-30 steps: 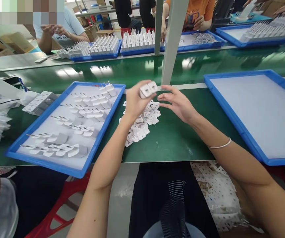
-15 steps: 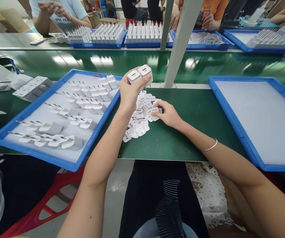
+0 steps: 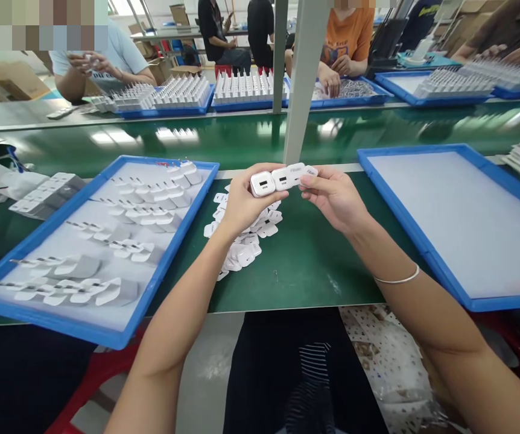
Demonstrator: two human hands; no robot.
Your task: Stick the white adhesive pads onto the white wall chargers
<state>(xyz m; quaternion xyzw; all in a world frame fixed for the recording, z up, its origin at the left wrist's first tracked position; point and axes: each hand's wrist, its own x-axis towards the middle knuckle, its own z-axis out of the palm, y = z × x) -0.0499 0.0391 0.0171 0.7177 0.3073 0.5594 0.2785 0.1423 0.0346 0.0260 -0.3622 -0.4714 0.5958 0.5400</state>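
**Two chargers in the left hand, a small white piece brought to them by the right**

Green bench [image 3: 314,265] runs across the view, with a glossy green conveyor [image 3: 242,135] behind it and an upright grey post [image 3: 300,78] rising from the join between them.

Right blue tray [image 3: 427,253]: white liner, lying flat, right of the hands and well apart from them.

Left blue tray [image 3: 106,328]: white liner, carrying rows of white chargers [image 3: 151,199] lying on their sides, metal prongs pointing left.

Far side of conveyor: further blue trays with standing white parts [image 3: 246,84]; other people seated there, one in an orange shirt [image 3: 348,36], hands at their own trays.

Loose heap of small white pieces [image 3: 242,247] on the bench, directly below the left hand and just right of the left tray.

Left hand [image 3: 242,205]: raised above the heap, fingers curled and gripping two white chargers [image 3: 277,179] side by side, port faces toward the camera.

Right hand [image 3: 339,199]: thumb and forefinger pinching a small white piece [image 3: 309,173], which touches the right-hand charger of the pair. Thin bangle [image 3: 398,278] on the right wrist.

The pair of chargers sits between the two hands, above the bench's far edge, in front of the post base.
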